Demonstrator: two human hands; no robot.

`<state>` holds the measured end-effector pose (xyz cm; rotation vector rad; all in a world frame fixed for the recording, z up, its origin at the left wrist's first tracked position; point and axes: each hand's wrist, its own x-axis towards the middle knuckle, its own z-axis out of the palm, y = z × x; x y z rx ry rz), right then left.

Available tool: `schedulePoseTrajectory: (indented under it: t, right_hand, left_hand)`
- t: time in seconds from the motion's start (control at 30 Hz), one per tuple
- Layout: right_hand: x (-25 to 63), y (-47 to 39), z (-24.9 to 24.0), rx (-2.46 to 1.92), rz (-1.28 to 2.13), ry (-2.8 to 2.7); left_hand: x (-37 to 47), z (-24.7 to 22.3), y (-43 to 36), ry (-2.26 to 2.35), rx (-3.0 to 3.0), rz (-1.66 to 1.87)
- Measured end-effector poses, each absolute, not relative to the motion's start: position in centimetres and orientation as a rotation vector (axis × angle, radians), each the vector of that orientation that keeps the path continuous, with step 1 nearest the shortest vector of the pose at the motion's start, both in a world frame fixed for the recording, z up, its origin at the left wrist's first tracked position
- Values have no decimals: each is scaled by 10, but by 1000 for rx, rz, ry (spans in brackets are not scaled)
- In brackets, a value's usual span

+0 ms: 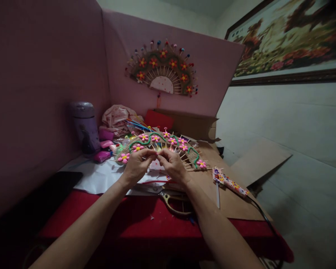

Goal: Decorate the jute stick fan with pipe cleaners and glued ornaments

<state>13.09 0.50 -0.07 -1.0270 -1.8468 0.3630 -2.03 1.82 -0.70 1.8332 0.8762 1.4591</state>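
A fan-shaped craft piece (168,144) made of sticks, with pink flowers and a green wavy cord, lies on the table in front of me. My left hand (136,165) and my right hand (173,164) meet over its middle, fingertips pinched together on a small part near the sticks. What they pinch is too small to tell. A finished fan with red flowers (164,69) hangs on the pink wall behind.
A purple bottle (85,127), pink clay pieces (102,156) and a bundle of cloth (119,117) stand at the back left. Scissors (173,203) lie on the red tablecloth (140,224) below my hands. A patterned glue gun (230,183) rests on cardboard (235,203) at the right. A dark phone (63,179) lies left.
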Motion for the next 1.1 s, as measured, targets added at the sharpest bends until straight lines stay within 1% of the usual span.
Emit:
schedulePoseTrajectory:
  t: [0.17, 0.4, 0.57, 0.73, 0.87, 0.97, 1.1]
  right_hand:
    - [136, 5, 1, -1029, 340, -1926]
    - [136, 3, 4, -979, 400, -1973]
    - [129, 2, 0, -978, 356, -1928]
    - [116, 4, -13, -1049, 254, -1790]
    - [119, 7, -13, -1047, 257, -1822]
    - [130, 8, -6, -1005, 305, -1933]
    - [141, 9, 1, -984, 431, -2001]
  left_hand:
    - [-25, -4, 19, 907, 1816, 1327]
    - [-21, -4, 17, 862, 1717, 1294]
    - [-17, -9, 15, 926, 1737, 1396]
    - [-10, -16, 11, 1193, 2036, 1575]
    - [-9, -16, 10, 1307, 2200, 1565]
    - [-14, -12, 14, 1162, 2116, 1441]
    - [-19, -5, 16, 925, 1791, 1276]
